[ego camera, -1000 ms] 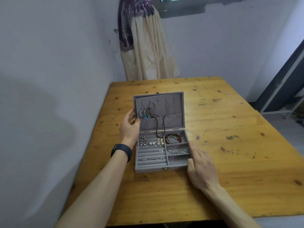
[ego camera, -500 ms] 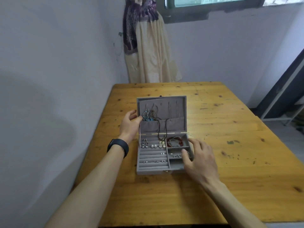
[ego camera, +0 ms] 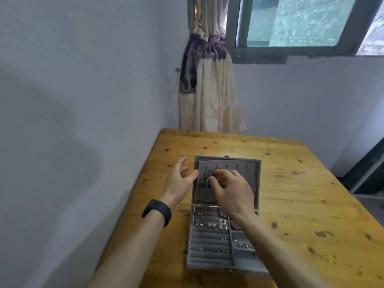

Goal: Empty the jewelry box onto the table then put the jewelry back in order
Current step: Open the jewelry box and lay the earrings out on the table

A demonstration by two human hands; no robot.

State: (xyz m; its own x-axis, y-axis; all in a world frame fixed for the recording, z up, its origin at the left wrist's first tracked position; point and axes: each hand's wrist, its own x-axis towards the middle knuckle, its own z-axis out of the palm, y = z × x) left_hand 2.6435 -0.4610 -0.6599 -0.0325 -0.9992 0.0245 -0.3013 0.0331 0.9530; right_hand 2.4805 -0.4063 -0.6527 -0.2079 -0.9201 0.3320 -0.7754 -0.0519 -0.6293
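Jewelry box [ego camera: 207,266]: grey, open, on the wooden table [ego camera: 301,204], near its left edge.
Earrings [ego camera: 209,224]: in the box's ridged rows, left compartment.
Black wristband [ego camera: 156,212]: left of the box.
Right hand [ego camera: 228,190]: over the box's raised lid [ego camera: 239,169], fingers curled, pinching the necklace cluster [ego camera: 204,179] at the lid pocket.
Left hand [ego camera: 178,179]: fingers spread, at the lid's left edge.
Curtain [ego camera: 209,96], window [ego camera: 291,21]: beyond the box.
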